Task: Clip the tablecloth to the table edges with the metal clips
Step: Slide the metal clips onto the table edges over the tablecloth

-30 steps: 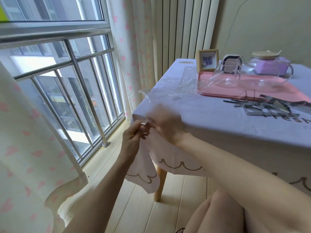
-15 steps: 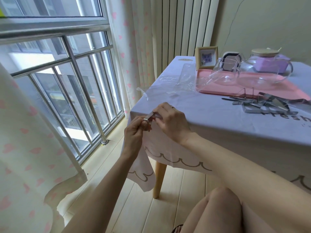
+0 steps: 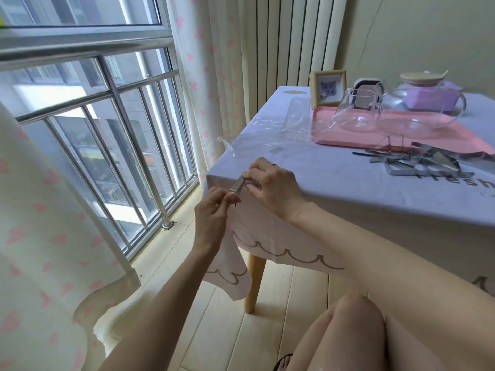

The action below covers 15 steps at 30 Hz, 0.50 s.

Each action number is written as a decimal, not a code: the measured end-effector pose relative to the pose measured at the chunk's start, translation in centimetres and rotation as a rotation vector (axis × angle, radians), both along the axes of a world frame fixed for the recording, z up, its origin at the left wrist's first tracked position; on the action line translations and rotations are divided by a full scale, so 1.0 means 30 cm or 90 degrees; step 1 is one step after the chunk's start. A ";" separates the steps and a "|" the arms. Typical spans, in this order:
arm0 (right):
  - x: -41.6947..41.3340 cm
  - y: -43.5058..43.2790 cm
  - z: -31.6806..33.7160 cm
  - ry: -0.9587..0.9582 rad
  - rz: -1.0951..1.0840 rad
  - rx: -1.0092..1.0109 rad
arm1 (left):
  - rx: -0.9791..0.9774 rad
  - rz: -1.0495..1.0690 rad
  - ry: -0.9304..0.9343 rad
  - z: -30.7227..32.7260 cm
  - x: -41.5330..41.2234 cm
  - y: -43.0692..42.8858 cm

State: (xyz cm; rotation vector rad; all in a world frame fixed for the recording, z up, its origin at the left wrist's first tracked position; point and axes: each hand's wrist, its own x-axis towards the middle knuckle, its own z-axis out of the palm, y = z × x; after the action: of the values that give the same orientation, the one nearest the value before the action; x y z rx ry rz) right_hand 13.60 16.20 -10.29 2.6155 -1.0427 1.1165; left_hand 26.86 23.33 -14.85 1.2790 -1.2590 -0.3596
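A pale lilac tablecloth [image 3: 334, 180] with a scalloped pink hem covers the table and hangs over its near-left corner. At that corner, a small metal clip [image 3: 237, 185] sits between both my hands. My right hand [image 3: 270, 186] pinches its upper end from above the table edge. My left hand [image 3: 214, 210] grips its lower end and the cloth fold just below the edge. Whether the clip bites the edge is hidden by my fingers. A pile of several spare metal clips [image 3: 417, 163] lies on the cloth to the right.
A pink tray [image 3: 468, 135] holds a glass cup [image 3: 356, 111] and a glass teapot [image 3: 420, 103]. A photo frame [image 3: 329, 88] and clear plastic wrap [image 3: 284, 124] lie behind. Window bars [image 3: 115, 145] stand left, curtains around, my knee [image 3: 348, 330] below.
My hands rose slightly at the corner and the clip came into sight between them; the view shifted a little downward.
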 end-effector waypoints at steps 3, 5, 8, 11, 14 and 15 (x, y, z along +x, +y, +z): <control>0.002 0.001 0.004 0.011 -0.007 0.014 | -0.030 -0.012 -0.087 -0.018 0.024 -0.012; 0.001 0.003 0.010 0.019 -0.009 0.028 | -0.026 -0.043 -0.107 -0.025 0.032 -0.017; -0.001 0.006 0.019 0.029 -0.006 0.044 | -0.055 -0.023 -0.266 -0.065 0.062 -0.025; -0.003 0.008 0.024 0.030 -0.005 0.055 | -0.143 0.062 -0.430 -0.099 0.100 -0.047; -0.003 0.011 0.028 0.030 -0.006 0.069 | -0.244 0.103 -0.500 -0.076 0.115 -0.066; -0.004 0.012 0.030 0.032 -0.006 0.072 | -0.272 0.099 -0.531 -0.069 0.123 -0.074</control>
State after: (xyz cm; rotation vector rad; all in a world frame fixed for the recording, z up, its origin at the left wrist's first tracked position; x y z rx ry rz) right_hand 13.48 16.57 -9.39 2.7066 -1.1395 1.0126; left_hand 30.56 21.10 -16.93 1.1647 -1.7817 0.5973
